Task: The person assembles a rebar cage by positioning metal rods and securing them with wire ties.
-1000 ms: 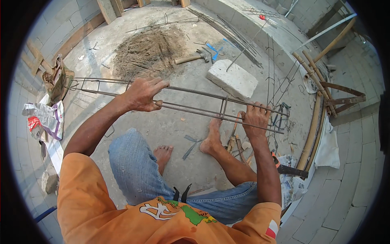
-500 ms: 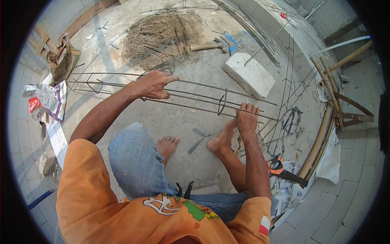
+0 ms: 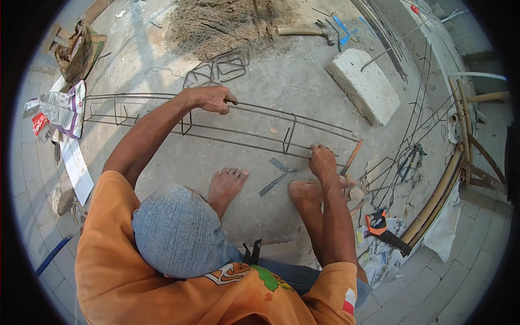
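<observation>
A long rebar cage (image 3: 286, 143), made of thin steel rods joined by bent stirrups, lies across the floor ahead of my feet. My left hand (image 3: 213, 99) is closed around its upper rods near the middle. Lower down, toward the cage's right end, my right hand (image 3: 323, 160) grips a rod, its fingers curled over it. A reddish-brown stick-like piece (image 3: 353, 155) stands out beside the right-hand rod ends; its kind is unclear. Beyond my left hand lie several loose rectangular wire stirrups (image 3: 217, 69).
A sand pile (image 3: 222, 27), a hammer (image 3: 303, 31) and a pale block (image 3: 364, 86) lie farther off. Another rod frame (image 3: 414, 116) is on the right, by bamboo poles (image 3: 460, 119). A handsaw (image 3: 387, 233) rests on newspaper. A printed sack (image 3: 62, 108) sits left.
The cage has turned, so its upper and lower rods show farther apart. My right hand has shifted lower in view. The view has moved, showing the loose stirrups more fully.
</observation>
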Demonstrator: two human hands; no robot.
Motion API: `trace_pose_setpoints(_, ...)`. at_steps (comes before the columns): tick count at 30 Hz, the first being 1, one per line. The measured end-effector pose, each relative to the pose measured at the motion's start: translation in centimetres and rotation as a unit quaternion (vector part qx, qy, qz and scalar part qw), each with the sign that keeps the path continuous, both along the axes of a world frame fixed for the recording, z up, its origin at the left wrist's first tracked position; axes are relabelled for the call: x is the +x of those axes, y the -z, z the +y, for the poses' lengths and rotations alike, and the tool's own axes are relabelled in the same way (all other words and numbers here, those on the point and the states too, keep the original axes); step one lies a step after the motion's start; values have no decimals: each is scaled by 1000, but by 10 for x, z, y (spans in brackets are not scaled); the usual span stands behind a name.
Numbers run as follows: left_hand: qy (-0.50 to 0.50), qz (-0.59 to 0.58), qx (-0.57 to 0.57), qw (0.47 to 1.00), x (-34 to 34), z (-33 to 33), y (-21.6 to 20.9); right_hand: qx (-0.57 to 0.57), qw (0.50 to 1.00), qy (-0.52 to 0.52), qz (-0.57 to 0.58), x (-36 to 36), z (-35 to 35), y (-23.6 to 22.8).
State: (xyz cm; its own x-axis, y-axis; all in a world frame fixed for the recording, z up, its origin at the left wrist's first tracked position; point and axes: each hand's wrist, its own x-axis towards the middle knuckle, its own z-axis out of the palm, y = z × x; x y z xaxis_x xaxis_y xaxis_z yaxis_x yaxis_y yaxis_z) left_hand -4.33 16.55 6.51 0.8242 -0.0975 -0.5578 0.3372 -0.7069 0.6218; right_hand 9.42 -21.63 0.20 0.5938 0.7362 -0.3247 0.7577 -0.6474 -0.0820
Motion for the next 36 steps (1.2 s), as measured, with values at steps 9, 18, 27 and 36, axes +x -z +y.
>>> trace_pose_setpoints(9, -26, 104, -88, 990, 19, 4, 56, 21, 995, 15, 99, -3, -9, 19)
trace_pose_setpoints(18, -17, -28, -43, 999, 2, 8, 71, 27, 993, 17, 113, -13, -5, 26)
trace_pose_setpoints(27, -392, -116, -120, 905, -84, -58, 16, 64, 995, -23, 76, -10, -9, -4)
trace_pose_setpoints(36, -747, 33, -355, 561, -170, -116, 58, 208, 978, -12, 0, 38, 47, -27)
